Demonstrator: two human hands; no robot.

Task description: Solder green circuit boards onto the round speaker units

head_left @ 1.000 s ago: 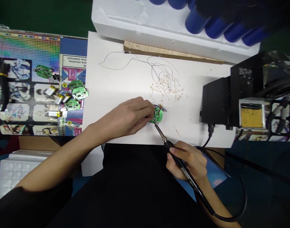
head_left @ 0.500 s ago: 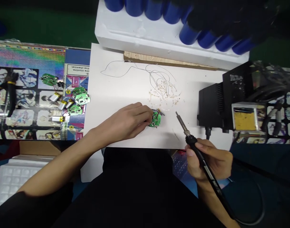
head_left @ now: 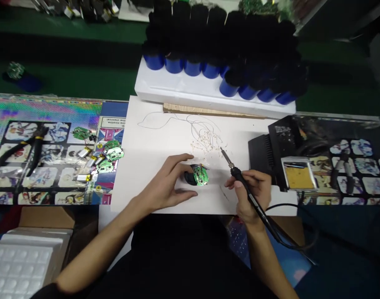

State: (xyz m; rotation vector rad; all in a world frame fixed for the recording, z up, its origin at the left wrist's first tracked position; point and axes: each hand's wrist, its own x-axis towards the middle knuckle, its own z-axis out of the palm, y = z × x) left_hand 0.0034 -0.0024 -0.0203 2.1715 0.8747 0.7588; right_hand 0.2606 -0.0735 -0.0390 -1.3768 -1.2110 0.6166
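A round green circuit board (head_left: 201, 175) on a black part lies on the white sheet (head_left: 152, 145). My left hand (head_left: 167, 182) rests beside it with fingers spread around it, thumb below and forefinger above, touching its left edge. My right hand (head_left: 250, 191) is closed on a black soldering iron (head_left: 239, 176), its tip (head_left: 222, 151) pointing up and left, lifted off the board and over a scatter of solder bits and thin wires (head_left: 205, 133).
A black soldering station (head_left: 270, 153) with a yellow sponge (head_left: 297, 176) stands to the right. More green boards and small batteries (head_left: 99, 158) and black pliers (head_left: 30, 145) lie left. A white foam block (head_left: 208, 97) carrying blue cylinders is behind. A foam tray (head_left: 18, 265) sits at the lower left.
The iron's tip left the board and swung right and up. My left hand opened from pinching the board to resting around it. The camera tilted up, showing more of the far side.
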